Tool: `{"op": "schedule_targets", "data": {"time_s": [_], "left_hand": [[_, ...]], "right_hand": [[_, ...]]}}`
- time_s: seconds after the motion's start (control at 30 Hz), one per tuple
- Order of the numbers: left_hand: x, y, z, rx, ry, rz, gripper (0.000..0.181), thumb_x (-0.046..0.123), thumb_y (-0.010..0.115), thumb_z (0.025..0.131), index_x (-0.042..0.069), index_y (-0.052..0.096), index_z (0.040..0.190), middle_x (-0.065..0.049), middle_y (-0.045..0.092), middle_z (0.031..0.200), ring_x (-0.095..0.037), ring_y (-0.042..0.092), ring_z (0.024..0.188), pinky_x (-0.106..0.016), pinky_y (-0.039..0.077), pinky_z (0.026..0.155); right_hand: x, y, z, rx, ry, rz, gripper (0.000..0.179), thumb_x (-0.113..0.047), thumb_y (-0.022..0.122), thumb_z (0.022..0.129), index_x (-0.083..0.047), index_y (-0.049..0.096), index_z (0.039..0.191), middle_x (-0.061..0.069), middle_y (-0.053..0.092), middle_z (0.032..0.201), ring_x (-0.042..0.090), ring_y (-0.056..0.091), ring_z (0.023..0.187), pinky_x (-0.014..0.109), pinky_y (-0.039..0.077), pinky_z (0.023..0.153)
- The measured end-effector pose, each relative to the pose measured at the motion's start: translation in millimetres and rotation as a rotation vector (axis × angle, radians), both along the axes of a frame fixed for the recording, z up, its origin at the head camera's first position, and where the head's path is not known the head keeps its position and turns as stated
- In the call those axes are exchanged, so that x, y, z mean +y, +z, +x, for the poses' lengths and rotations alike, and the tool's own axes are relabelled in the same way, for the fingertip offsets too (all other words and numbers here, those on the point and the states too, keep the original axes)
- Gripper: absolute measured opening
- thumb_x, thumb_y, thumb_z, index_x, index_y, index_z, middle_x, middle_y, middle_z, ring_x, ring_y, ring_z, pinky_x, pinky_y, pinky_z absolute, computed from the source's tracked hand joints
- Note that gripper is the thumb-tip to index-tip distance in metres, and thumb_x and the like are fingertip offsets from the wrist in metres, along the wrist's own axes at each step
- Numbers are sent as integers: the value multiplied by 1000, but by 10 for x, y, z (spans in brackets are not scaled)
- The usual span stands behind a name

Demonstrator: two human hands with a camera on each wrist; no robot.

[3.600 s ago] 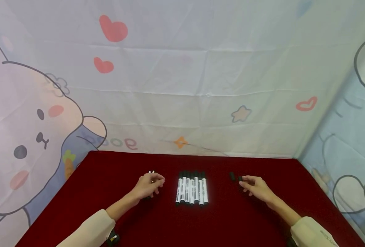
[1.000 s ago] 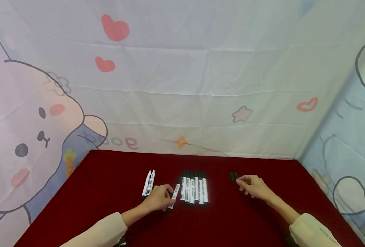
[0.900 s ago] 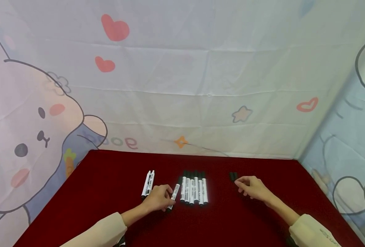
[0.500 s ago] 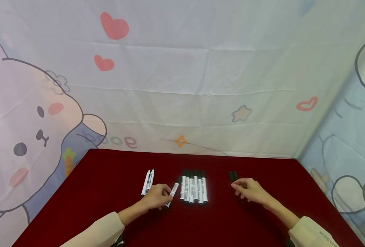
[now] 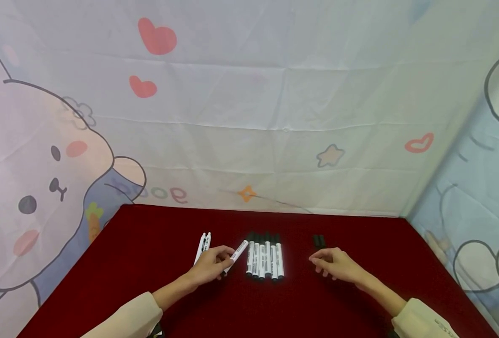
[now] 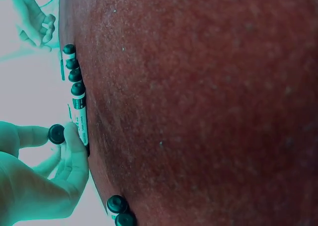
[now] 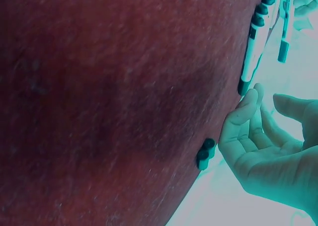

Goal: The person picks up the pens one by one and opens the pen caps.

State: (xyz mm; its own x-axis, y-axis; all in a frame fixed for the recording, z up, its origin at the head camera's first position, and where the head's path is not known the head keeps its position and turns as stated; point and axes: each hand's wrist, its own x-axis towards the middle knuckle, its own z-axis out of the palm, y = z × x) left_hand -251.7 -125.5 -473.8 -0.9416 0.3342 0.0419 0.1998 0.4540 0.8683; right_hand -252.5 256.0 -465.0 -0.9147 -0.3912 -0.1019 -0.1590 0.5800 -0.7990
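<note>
While the left hand pinches a marker between thumb and fingers, the marker's long axis slants from near left to far right, its far end just beside the row of markers on the surface. The right hand, farther from that marker across the row, holds nothing: fingers loosely bent, thumb apart from them, two black caps lying just beyond it.
</note>
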Motion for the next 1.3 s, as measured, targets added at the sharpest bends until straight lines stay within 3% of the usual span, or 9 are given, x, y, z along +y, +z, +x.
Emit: {"op": "schedule_targets", "data": {"time_s": [0.13,0.33,0.53,0.8,1.3], "left_hand": [[11,13,-5,18,-59,10,25,9,65,98,0,67,121,-16,69,95,-13,62,70,-25,53,57],[33,12,4,44,-215,4,22,11,63,100,3,68,120,-22,69,98,-14,62,74,-22,50,62],[76,-3,31,55,-330,-13,22,12,63,101,4,69,121,-17,70,99,-13,64,78,-20,51,65],[134,-17,27,66,-400,-8,22,11,63,101,3,70,120,-15,71,99,-10,64,78,-19,52,67],[224,-4,41,94,-486,1,24,13,61,102,1,69,121,-18,73,105,-3,63,78,-19,54,67]], "right_hand": [[-73,-2,17,-13,26,-12,35,-26,58,105,2,67,124,8,70,90,18,61,77,24,50,58],[-188,-14,39,-25,77,-40,37,-26,56,106,1,66,128,9,71,94,17,62,78,25,52,61],[-282,-31,67,-69,133,-84,42,-29,50,109,3,60,134,11,71,100,17,63,81,26,55,64],[-401,-42,77,-132,187,-126,46,-33,49,109,2,56,139,11,71,105,19,65,84,28,56,69],[-483,2,159,-203,252,-151,38,-27,55,107,1,63,131,5,68,92,16,63,79,24,54,67]]}}
